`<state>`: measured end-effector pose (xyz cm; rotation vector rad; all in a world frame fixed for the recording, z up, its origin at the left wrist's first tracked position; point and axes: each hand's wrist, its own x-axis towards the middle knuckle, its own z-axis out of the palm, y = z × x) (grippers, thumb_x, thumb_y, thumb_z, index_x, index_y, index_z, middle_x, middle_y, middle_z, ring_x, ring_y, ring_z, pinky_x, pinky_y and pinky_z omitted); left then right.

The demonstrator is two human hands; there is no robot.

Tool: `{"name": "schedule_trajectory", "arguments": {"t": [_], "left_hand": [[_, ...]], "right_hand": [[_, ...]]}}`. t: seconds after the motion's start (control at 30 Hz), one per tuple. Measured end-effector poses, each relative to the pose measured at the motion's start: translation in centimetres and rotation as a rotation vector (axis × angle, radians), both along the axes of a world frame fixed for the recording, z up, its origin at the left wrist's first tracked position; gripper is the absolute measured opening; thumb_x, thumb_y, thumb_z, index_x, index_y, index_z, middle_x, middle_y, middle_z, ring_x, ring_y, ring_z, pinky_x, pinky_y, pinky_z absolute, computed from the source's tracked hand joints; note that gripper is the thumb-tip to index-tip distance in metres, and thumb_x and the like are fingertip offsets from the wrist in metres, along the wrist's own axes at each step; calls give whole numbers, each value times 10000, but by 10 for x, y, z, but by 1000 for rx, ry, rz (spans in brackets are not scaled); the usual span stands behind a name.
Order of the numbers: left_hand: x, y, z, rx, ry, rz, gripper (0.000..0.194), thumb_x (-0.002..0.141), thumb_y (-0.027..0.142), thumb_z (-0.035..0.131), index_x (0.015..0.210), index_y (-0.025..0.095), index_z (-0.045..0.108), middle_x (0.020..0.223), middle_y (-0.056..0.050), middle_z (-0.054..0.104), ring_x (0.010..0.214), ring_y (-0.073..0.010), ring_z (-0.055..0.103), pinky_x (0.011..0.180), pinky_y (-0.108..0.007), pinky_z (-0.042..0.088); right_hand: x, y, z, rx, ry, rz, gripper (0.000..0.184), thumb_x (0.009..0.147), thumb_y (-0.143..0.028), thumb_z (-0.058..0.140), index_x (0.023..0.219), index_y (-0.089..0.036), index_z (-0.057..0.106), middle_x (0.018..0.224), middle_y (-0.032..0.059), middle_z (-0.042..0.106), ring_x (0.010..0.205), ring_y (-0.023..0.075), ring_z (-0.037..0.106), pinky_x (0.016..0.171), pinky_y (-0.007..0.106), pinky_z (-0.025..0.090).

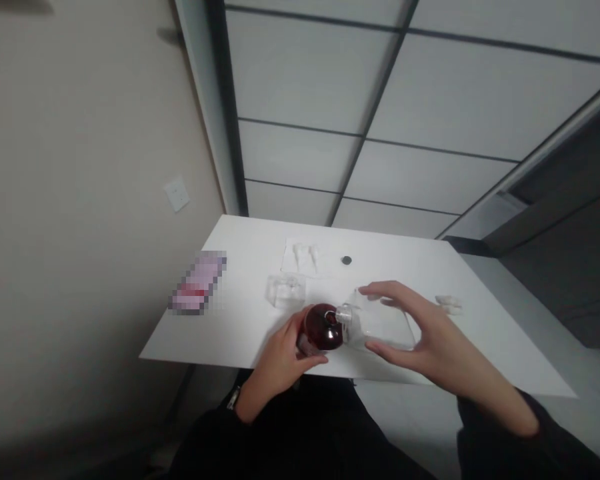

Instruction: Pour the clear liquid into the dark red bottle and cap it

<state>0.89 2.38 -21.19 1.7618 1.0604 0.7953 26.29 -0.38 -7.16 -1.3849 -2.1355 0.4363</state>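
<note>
My left hand [283, 360] is wrapped round a dark reddish-brown bottle [324, 328], which stands upright near the table's front edge. In my right hand [420, 327], thumb and fingers span a clear bottle [383, 323] from both sides. That clear bottle lies tilted sideways, its neck pointing left at the mouth of the brown one. The two necks meet or nearly meet; whether liquid passes between them cannot be made out. A small dark round cap [347, 260] rests on the table beyond both bottles.
On the white table [245, 333] are a clear box-like container [286, 291], a white sheet [291, 257] with small pale items on it, and whitish pieces [449, 305] at the right. A blurred-out pink object [199, 283] lies left. A wall and panelled doors stand behind.
</note>
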Motion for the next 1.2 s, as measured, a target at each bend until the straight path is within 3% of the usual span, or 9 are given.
{"name": "schedule_trajectory", "arguments": {"t": [0.13, 0.27, 0.43, 0.53, 0.67, 0.9, 1.1, 1.2], "left_hand": [[1, 0, -4, 24, 19, 29, 856, 736, 217, 930, 1496, 241, 536, 1506, -128, 650, 1397, -352, 616, 1218, -576, 447], [2, 0, -7, 26, 31, 67, 833, 734, 211, 905, 1484, 220, 545, 1492, -143, 658, 1395, -368, 618, 1215, -592, 441], [2, -1, -5, 24, 37, 79, 830, 726, 199, 889, 1484, 216, 551, 1494, -138, 663, 1405, -371, 610, 1231, -579, 428], [2, -2, -4, 14, 38, 83, 849, 726, 199, 883, 1502, 216, 539, 1513, -139, 650, 1420, -374, 596, 1239, -574, 420], [2, -2, -3, 4, 42, 80, 834, 725, 202, 884, 1488, 211, 550, 1511, -142, 649, 1421, -376, 592, 1237, -569, 420], [1, -2, -7, 8, 37, 76, 834, 735, 228, 888, 1493, 215, 539, 1502, -141, 650, 1405, -371, 598, 1230, -588, 415], [1, -2, -8, -11, 24, 76, 854, 723, 208, 896, 1497, 223, 538, 1520, -136, 642, 1420, -368, 593, 1242, -579, 411], [2, -2, -5, -23, 24, 89, 854, 704, 193, 898, 1482, 232, 549, 1521, -129, 645, 1427, -370, 590, 1243, -590, 411]], "right_hand": [[20, 7, -60, -129, 417, -75, 628, 924, -459, 763, 1493, -304, 547, 1535, 121, 607, 1357, 304, 650, 1136, 498, 563], [21, 42, -118, -144, 655, -156, 675, 852, -482, 822, 1439, -275, 559, 1537, 130, 592, 1460, 325, 551, 1277, 528, 394], [3, 92, -156, -179, 783, -148, 707, 724, -462, 885, 1314, -275, 543, 1445, 125, 627, 1433, 326, 552, 1301, 543, 310], [-6, 105, -165, -237, 814, -80, 689, 690, -450, 902, 1229, -264, 516, 1396, 136, 645, 1408, 319, 581, 1284, 526, 334], [-11, 103, -171, -305, 810, 39, 711, 711, -438, 912, 1252, -266, 483, 1394, 140, 651, 1430, 299, 575, 1282, 506, 342], [-14, 95, -165, -368, 769, 137, 706, 789, -418, 889, 1333, -275, 462, 1494, 149, 607, 1507, 275, 512, 1326, 502, 276], [1, 88, -163, -297, 748, 90, 846, 798, -447, 875, 1529, -301, 476, 1659, 151, 486, 1561, 308, 452, 1310, 553, 320], [24, 93, -163, -217, 690, -63, 551, 964, -610, 650, 1413, -291, 655, 1563, 123, 610, 1462, 320, 569, 1242, 571, 424]]}}
